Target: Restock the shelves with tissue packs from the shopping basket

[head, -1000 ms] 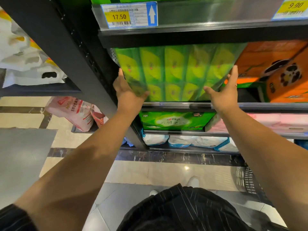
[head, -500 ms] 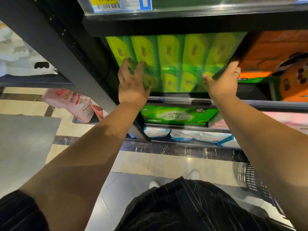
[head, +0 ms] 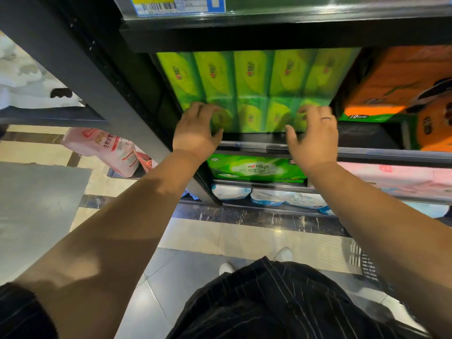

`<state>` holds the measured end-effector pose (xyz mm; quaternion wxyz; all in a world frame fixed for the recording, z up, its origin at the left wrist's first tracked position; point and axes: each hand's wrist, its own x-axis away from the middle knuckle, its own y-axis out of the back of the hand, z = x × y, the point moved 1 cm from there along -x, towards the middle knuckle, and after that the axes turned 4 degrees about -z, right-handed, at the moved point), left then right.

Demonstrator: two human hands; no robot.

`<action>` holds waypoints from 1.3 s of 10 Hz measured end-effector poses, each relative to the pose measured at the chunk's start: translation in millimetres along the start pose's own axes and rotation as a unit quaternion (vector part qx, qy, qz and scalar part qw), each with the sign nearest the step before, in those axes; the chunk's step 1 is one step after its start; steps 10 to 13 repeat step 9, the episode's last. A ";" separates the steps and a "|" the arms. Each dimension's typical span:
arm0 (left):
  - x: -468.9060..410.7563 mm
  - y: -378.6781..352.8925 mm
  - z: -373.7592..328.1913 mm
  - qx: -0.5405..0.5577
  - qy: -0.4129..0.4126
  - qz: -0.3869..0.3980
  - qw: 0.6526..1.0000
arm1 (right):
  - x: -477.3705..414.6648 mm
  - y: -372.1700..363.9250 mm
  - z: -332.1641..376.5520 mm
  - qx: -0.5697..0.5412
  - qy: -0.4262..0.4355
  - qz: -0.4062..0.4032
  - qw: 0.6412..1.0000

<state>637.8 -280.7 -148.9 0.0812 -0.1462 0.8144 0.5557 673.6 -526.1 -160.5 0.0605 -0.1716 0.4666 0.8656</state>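
Note:
A large green multipack of tissues (head: 256, 86) stands on the dark shelf (head: 254, 138), set back from its front edge. My left hand (head: 195, 130) presses its fingers against the lower left of the pack's face. My right hand (head: 313, 133), with a ring on one finger, presses the lower right of the face. Both hands' fingertips are blurred. The black shopping basket (head: 364, 263) stands on the floor at the lower right, partly hidden by my right forearm.
Orange tissue packs (head: 403, 94) fill the same shelf to the right. Lower shelves hold a green pack (head: 256, 168), pink packs (head: 396, 177) and white-blue packs (head: 269, 196). A dark upright post (head: 97, 77) stands left, a pink bag (head: 107, 148) beyond it. Price labels (head: 178, 3) hang above.
The green pack has gone deeper into the shelf. Both hands moved from its side edges onto its front face and push it back. The view tilted down.

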 end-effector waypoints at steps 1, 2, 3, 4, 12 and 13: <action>-11.1 -5.2 1.8 -0.013 0.033 0.118 0.992 | -17.6 -11.6 7.2 0.059 0.068 0.144 0.985; -16.1 -9.0 3.5 -0.027 0.031 0.150 0.988 | -29.7 -15.7 9.9 0.094 0.078 0.183 0.976; -20.4 -15.5 7.6 -0.046 0.023 0.162 0.985 | -34.3 -19.2 9.9 0.117 0.085 0.194 0.970; -23.6 -16.0 9.1 -0.060 0.010 0.157 0.986 | -33.5 -20.9 11.4 0.140 0.089 0.204 0.965; -4.1 -11.7 4.4 -0.047 0.005 0.131 0.990 | -17.2 -15.4 -7.4 0.134 0.000 0.274 0.952; -4.1 -11.7 4.4 -0.047 0.005 0.131 0.990 | -17.2 -15.4 -7.4 0.134 0.000 0.274 0.952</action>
